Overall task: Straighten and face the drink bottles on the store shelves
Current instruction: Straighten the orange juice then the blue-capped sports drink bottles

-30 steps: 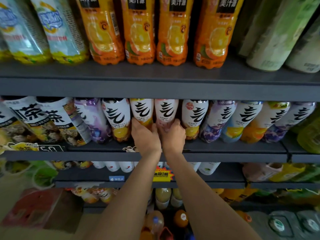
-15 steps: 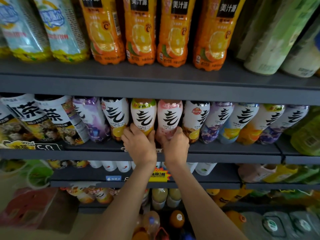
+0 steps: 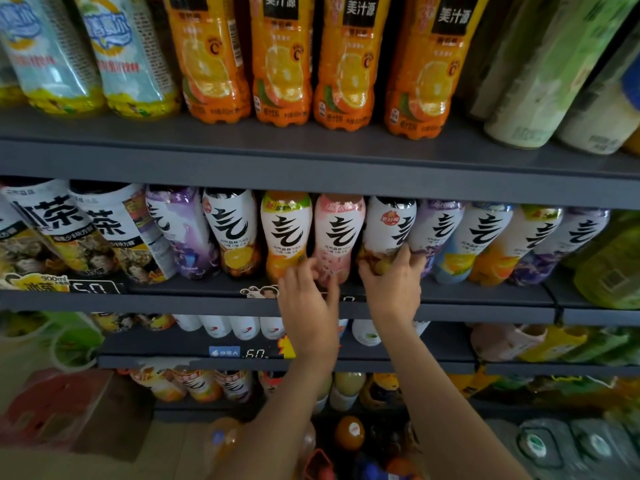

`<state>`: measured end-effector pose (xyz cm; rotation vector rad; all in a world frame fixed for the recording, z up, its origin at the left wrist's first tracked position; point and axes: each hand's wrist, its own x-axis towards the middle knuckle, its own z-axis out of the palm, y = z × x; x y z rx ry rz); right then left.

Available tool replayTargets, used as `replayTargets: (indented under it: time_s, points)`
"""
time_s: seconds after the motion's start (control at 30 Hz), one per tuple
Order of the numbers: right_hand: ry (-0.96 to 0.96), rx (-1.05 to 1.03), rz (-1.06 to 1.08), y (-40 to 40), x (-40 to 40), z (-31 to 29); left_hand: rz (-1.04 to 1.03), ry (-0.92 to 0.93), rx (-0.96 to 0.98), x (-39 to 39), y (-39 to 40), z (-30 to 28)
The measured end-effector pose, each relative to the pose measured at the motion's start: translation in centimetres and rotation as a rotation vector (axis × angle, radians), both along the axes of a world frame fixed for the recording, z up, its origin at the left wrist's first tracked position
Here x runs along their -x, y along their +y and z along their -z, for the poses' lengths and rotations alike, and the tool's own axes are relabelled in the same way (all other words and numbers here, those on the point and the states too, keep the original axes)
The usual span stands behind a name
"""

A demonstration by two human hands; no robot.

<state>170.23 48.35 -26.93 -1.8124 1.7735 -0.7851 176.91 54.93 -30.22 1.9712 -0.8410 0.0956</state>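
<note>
The drink bottles stand in a row on the middle shelf [image 3: 450, 299]; with the right hand [image 3: 393, 289] gripping the brown-based bottle [image 3: 388, 237] low and the left hand's [image 3: 308, 299] fingers curled round the pink bottle [image 3: 337, 233], best twist each gently upright until its label faces front.

Dark grey metal shelves [image 3: 311, 161] run across the whole view, one above the other. The lower shelf edge [image 3: 263, 363] carries a small blue price tag [image 3: 224, 352]. At bottom left stands a cardboard box [image 3: 114, 410]. The light is dim.
</note>
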Motion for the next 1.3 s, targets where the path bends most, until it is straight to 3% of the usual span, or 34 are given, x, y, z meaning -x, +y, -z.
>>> replayTargets:
  time_s: [0.13,0.47,0.6,0.7,0.8,0.87,0.97,1.07,1.3]
  points:
    - [-0.049,-0.102,0.054,-1.2,-0.3,0.2,-0.022,0.135,-0.225,0.3,-2.0,-0.6]
    - [-0.095,-0.088,0.11,-0.8,-0.9,0.6,-0.055,0.155,-0.245,0.0,-3.5,-0.6]
    - [-0.245,0.041,0.114,1.2,-0.7,0.7,0.023,0.127,-0.046,-0.5,-1.2,0.0]
    - [-0.323,0.224,-0.129,4.8,-2.9,0.9,0.021,0.042,0.113,-3.3,2.6,0.8]
    - [-0.269,0.263,-0.399,7.5,-8.2,0.9,-0.092,0.061,0.177,-8.2,5.9,0.4]
    - [-0.216,0.215,-0.456,8.8,-11.6,0.4,-0.171,0.097,0.164,-11.5,7.4,-0.3]
    - [-0.113,0.082,-0.343,9.7,-14.6,0.2,-0.165,0.16,0.016,-15.5,8.7,-0.8]
    - [-0.009,0.01,-0.204,10.2,-15.6,0.2,-0.016,0.138,-0.121,-18.0,9.1,-0.2]
    - [0.099,-0.053,-0.121,9.2,-16.9,-0.2,-0.05,0.176,-0.161,-17.8,6.5,-0.7]
